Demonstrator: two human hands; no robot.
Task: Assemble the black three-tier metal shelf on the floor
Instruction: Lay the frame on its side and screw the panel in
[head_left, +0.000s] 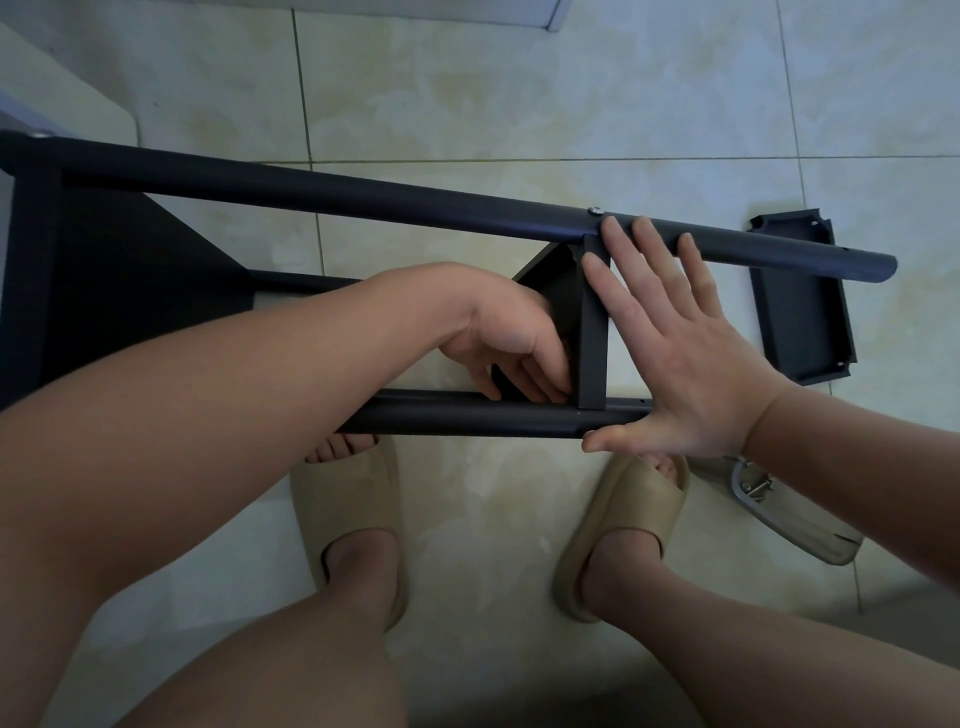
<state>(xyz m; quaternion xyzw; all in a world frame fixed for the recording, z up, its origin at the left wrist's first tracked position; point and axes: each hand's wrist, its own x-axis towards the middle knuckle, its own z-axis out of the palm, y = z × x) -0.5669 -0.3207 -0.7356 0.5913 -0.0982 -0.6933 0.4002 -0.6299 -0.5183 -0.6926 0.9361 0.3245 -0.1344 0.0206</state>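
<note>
The black metal shelf frame lies on its side across the tiled floor. Its far pole (363, 195) runs from the left edge to the right, and a near pole (467, 418) lies just above my feet. A black tier tray (592, 332) stands between the two poles. My right hand (670, 343) is flat with straight fingers against the tray's right face, its fingertips on the far pole. My left hand (509, 338) reaches inside the frame, its fingers curled at the tray's lower edge; what they hold is hidden. A screw head (595, 210) shows on the far pole.
A loose black tier tray (800, 306) lies on the floor at the right, beyond the pole ends. A clear plastic bag with small metal hardware (769, 499) lies by my right foot. My feet in beige slides (623, 530) stand just below the near pole.
</note>
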